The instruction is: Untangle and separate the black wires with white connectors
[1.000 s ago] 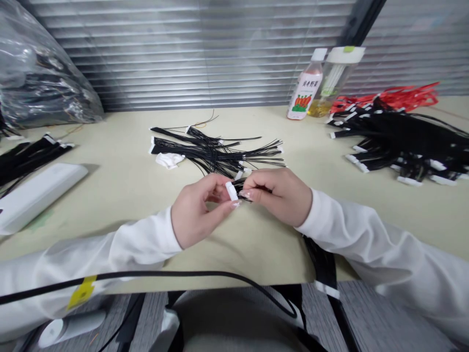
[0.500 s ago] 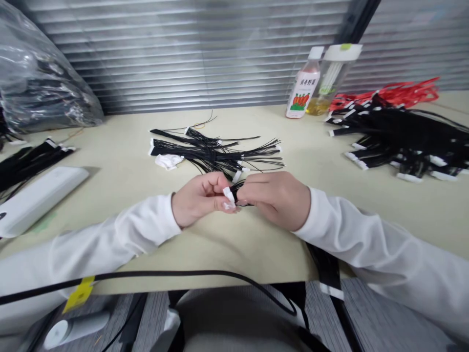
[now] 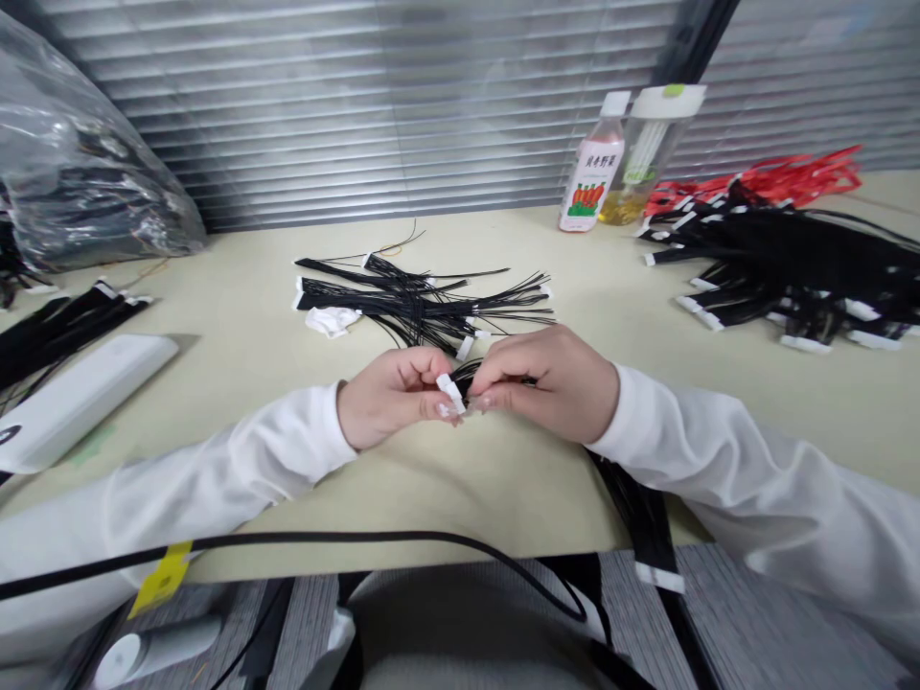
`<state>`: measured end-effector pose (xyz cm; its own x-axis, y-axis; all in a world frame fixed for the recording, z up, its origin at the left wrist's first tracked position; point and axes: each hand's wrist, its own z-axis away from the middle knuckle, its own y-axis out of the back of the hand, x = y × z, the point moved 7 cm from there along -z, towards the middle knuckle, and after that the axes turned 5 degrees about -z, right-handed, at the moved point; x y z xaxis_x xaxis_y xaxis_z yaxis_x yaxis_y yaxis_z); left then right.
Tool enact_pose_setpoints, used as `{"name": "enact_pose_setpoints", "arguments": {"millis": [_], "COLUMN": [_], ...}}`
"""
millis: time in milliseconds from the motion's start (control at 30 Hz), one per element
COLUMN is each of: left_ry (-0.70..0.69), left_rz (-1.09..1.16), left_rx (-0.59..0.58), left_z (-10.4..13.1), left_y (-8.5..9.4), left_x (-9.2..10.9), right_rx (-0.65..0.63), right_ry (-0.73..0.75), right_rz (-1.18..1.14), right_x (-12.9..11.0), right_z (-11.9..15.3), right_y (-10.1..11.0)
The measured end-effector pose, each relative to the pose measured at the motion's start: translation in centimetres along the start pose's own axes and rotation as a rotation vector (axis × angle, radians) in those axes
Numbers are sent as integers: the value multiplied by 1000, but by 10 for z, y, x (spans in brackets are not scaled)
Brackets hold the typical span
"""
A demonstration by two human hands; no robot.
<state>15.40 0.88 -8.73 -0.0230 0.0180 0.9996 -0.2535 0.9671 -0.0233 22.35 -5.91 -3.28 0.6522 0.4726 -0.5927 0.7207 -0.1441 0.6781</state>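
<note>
Lying just beyond the fingers, a wire pile [image 3: 417,305] is within easy reach; the right hand [image 3: 553,381] pinches black wires [image 3: 469,370], while the left hand [image 3: 388,398] pinches their white connector [image 3: 450,391] at thumb and fingertips, apparently for steadiness.

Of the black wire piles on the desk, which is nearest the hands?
The middle pile, just beyond the left hand and right hand. The left pile and the right pile, with red strands behind it, lie farther off.
</note>
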Motion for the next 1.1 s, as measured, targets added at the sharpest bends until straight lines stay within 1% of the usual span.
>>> {"name": "enact_pose_setpoints", "arguments": {"millis": [100,233,367,500,667,767,867,933,1033,1100], "left_ry": [-7,-30,-64,-91,-122,-106,-81,-58,-30,-25], "left_rz": [-1,37,69,77,161,184,170,157,151,171], "left_rx": [5,32,63,83,46,37,27,7,-31,-60], "left_z": [1,2,4,7,7,7,7,7,8,9], "left_y": [0,-1,-2,-6,-16,-19,-21,-23,-27,-30], "left_x": [1,3,4,7,9,7,5,3,3,3], "right_rx": [-11,36,66,69,66,47,27,1,-28,-23], "right_ry": [-18,-44,-146,-278,-397,-438,-447,-425,-360,-301], "right_rz": [-49,-81,-137,-269,-417,-439,-374,-362,-370,-336], "right_x": [2,3,8,12,11,9,7,4,-2,-8], "right_z": [-1,-1,1,5,10,12,13,12,12,12], "right_y": [-6,-10,-10,-11,-15,-15,-12,-10,-9,-8]}}
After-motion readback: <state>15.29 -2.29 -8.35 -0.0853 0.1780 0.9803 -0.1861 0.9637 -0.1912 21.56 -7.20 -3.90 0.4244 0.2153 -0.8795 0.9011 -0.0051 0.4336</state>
